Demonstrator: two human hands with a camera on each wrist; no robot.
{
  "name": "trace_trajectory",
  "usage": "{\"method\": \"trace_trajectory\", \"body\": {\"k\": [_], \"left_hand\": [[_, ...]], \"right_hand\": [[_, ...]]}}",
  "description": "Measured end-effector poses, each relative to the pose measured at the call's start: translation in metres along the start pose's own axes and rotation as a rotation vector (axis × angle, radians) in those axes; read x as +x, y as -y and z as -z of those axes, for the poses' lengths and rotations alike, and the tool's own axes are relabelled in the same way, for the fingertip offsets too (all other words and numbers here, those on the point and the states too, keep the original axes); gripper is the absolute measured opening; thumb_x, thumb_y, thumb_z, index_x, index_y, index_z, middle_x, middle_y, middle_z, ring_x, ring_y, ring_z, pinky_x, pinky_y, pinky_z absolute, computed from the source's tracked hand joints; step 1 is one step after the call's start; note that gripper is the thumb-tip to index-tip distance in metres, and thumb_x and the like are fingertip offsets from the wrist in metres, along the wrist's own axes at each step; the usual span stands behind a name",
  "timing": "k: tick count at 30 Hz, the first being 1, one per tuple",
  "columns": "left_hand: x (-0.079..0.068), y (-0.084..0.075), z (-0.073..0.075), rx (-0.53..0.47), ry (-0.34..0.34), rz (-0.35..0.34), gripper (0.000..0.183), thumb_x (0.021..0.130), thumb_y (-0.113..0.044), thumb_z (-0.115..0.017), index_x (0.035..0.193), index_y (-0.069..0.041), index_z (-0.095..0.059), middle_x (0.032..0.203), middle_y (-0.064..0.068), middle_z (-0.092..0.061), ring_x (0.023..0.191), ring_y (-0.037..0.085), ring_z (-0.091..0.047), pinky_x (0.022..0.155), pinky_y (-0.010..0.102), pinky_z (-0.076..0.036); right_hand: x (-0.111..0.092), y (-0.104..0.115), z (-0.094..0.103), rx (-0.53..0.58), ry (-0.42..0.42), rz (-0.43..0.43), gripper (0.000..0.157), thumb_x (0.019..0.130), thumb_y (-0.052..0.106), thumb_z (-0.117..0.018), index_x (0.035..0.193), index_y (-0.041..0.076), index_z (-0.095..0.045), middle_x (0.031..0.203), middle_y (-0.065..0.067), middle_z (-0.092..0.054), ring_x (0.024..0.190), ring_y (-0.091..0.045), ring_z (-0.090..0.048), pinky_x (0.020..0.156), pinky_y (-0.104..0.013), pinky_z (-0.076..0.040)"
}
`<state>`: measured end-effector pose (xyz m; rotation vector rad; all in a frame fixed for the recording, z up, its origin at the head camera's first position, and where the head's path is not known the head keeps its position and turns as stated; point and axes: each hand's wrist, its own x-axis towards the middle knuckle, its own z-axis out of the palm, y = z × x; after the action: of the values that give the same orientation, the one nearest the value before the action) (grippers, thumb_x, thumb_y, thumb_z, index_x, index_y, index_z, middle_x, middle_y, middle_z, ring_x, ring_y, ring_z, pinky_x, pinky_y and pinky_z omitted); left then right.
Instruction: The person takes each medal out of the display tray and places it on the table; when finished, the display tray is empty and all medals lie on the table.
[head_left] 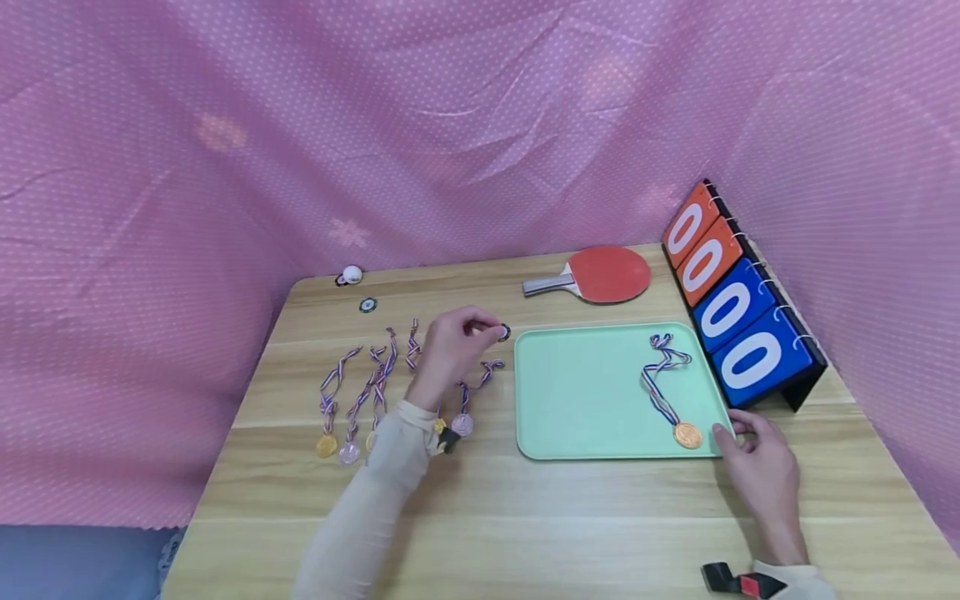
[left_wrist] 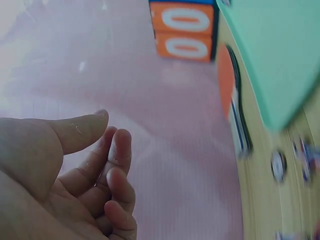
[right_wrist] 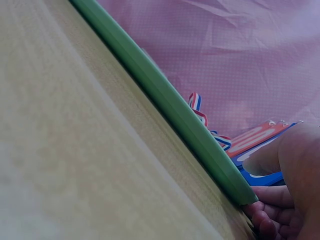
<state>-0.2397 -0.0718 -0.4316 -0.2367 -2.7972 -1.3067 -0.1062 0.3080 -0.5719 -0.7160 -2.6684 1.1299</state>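
My left hand [head_left: 452, 354] is over the table just left of the tray; the left wrist view shows its thumb and fingertips apart with nothing between them. Close to its fingertips lies a small round black-and-white chip [head_left: 505, 332], seen on the table [left_wrist: 278, 165] in that view too. With thumb at the rim and fingers below, my right hand [head_left: 761, 471] grips the near right corner of a light green tray [head_left: 592, 456]. On the tray rests a bronze-coloured medal [head_left: 687, 434] with a striped ribbon. The right wrist view shows fingers [right_wrist: 267, 220] under the corner.
Several ribboned medals, including a gold one [head_left: 326, 446] and a silver one [head_left: 462, 425], lie to the left. Farther back are another chip [head_left: 367, 305], a white ball [head_left: 352, 274] and a red table tennis bat [head_left: 611, 275]. A flip scoreboard [head_left: 738, 304] stands along the tray's right side.
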Motion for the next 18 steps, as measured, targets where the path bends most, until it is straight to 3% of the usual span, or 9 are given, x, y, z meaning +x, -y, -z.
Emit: {"method": "trace_trajectory", "body": {"k": [4, 9, 18], "left_hand": [[0.009, -0.022, -0.026, -0.042, 0.071, -0.026, 0.012, 0.087, -0.03, -0.073, 0.095, -0.022, -0.074, 0.086, -0.006, -0.07, 0.076, 0.012, -0.059, 0.066, 0.026, -0.049], [0.016, -0.043, -0.058, -0.061, 0.187, 0.002, 0.013, 0.088, -0.033, -0.072, 0.097, -0.024, -0.074, 0.089, -0.009, -0.069, 0.081, 0.011, -0.061, 0.067, 0.026, -0.051], [0.007, -0.052, -0.14, -0.031, 0.496, 0.091, 0.015, 0.089, -0.042, -0.068, 0.092, -0.029, -0.075, 0.082, -0.012, -0.068, 0.074, 0.01, -0.06, 0.064, 0.027, -0.049]], "right_hand": [[0.001, 0.0, 0.0, -0.007, -0.004, 0.006, 0.045, 0.094, 0.039, -0.059, 0.13, 0.01, -0.059, 0.112, -0.006, -0.056, 0.074, -0.007, -0.043, 0.065, -0.024, -0.032], [0.001, -0.001, -0.001, -0.012, -0.011, 0.003, 0.044, 0.094, 0.038, -0.058, 0.129, 0.011, -0.06, 0.111, -0.005, -0.056, 0.073, -0.007, -0.043, 0.063, -0.024, -0.032], [0.002, -0.001, -0.001, -0.01, -0.028, 0.016, 0.042, 0.094, 0.037, -0.06, 0.128, 0.012, -0.061, 0.109, -0.005, -0.057, 0.073, -0.007, -0.044, 0.063, -0.023, -0.033]]}}
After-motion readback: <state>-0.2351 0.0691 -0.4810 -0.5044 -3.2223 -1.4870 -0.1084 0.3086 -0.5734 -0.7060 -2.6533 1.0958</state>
